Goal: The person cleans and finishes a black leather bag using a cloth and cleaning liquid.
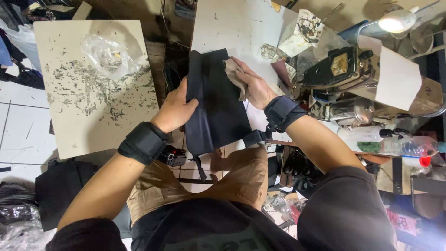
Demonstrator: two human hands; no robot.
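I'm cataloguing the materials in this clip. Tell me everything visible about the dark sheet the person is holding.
The dark sheet looks like smooth black leather or leatherlike material, roughly rectangular, held above the lap at the white table's edge. The left hand grips its left edge; the right hand presses a tan cloth against its upper right.

Your one head camera looks steeply down, close above your left hand and right hand.
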